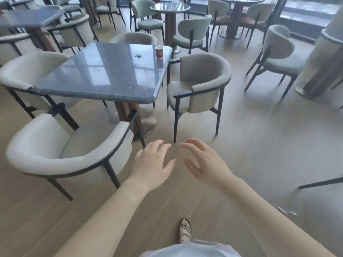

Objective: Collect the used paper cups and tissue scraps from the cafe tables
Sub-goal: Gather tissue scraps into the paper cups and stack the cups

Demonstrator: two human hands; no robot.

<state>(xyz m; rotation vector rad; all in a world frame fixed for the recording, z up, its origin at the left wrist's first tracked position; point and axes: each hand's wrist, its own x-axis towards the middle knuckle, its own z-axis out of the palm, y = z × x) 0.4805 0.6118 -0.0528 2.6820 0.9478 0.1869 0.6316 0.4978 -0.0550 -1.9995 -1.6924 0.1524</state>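
Note:
A red-brown paper cup (159,51) stands upright near the far right corner of a dark square marble table (104,76). A small crumpled scrap (138,56) lies on the tabletop just left of the cup. Another whitish scrap (286,211) lies on the floor at my lower right. My left hand (151,165) and my right hand (206,162) are stretched out in front of me above the floor, both open with fingers spread and holding nothing. They are well short of the table.
Cream armchairs (61,149) (200,84) surround the table on the near left and right sides. More round tables (169,6) and green chairs (191,34) fill the back of the room. Wooden floor runs between me and the table; my sandalled foot (185,230) shows below.

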